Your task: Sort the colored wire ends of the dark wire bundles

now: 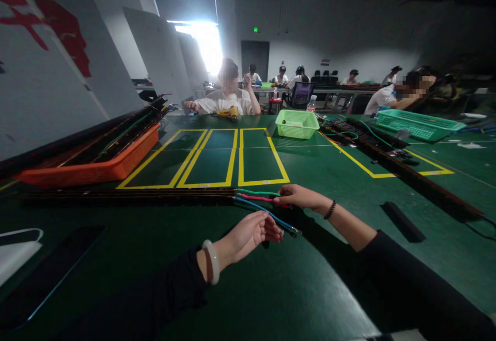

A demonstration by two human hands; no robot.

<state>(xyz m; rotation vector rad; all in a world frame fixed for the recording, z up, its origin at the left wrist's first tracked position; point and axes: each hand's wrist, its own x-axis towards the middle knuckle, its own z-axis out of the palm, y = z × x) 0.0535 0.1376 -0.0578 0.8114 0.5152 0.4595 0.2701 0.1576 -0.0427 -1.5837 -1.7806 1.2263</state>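
A long dark strip lies across the green table in front of me. From its right end come a green wire, a red wire and a blue wire. My right hand has its fingers closed at the far ends of the red and green wires; the fingertips are partly hidden. Just below the blue wire is my left hand, palm turned to the right and fingers loosely stretched, with nothing seen in it. The blue wire ends in a bare metal terminal.
An orange basket with long dark strips stands at the left. Yellow tape frames mark the table. Farther back are a light green basket, a heat gun and a seated person. More strips lie at the right, near a black piece.
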